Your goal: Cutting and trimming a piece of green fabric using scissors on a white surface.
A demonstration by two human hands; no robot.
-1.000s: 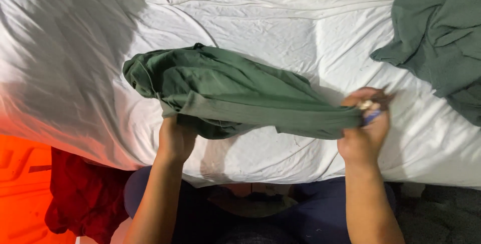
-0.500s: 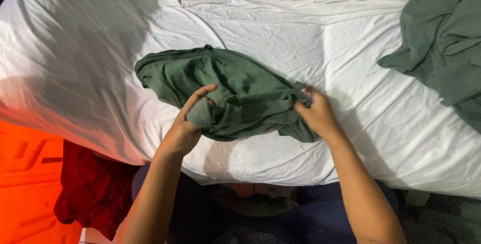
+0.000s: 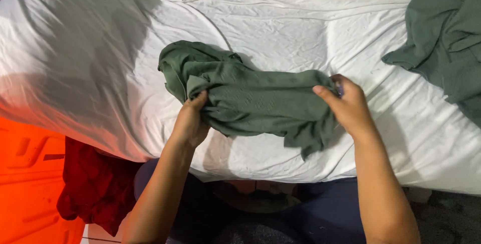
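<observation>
Green crumpled cloth [image 3: 255, 101] on white sheet [image 3: 280, 33], left hand [image 3: 190, 121] and right hand [image 3: 348, 106] each gripping an end

Inspector A: Left hand [image 3: 190, 121] and forearm, condition?

Inspector B: Bare from fingers to elbow. No sleeve, no watch, no band seen.

Inspector A: Right hand [image 3: 348, 106]?

Inspector B: Also bare up the forearm, no sleeve. A small bluish glint shows at the fingers; it may be a ring, cannot confirm.

Inspector A: Clothing below?

Inspector B: Dark navy trousers [image 3: 325, 214] over the lap, plain cloth, no markings visible.
</observation>
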